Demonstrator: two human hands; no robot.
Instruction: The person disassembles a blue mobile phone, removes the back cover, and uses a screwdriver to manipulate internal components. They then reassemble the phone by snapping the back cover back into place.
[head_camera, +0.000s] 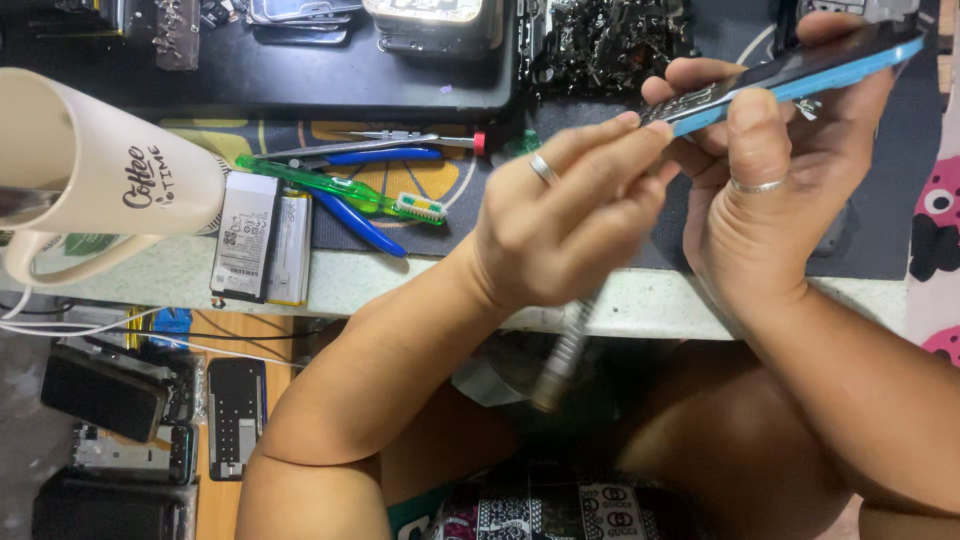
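The slim blue-edged phone (800, 70) sits tilted in the right hand (770, 190), whose grip is closed around it above the table (400, 275). The left hand (560, 225), wrist bent, pinches a blurred metal-handled tool (565, 355) against the phone's lower end.

Glossy blue plastic phone (800, 70) edge, translucent green plastic toothbrush (330, 185), matt cream ceramic mug (90, 160), blurred metal tool shaft (565, 355), speckled pale stone-like counter (400, 275), approx.
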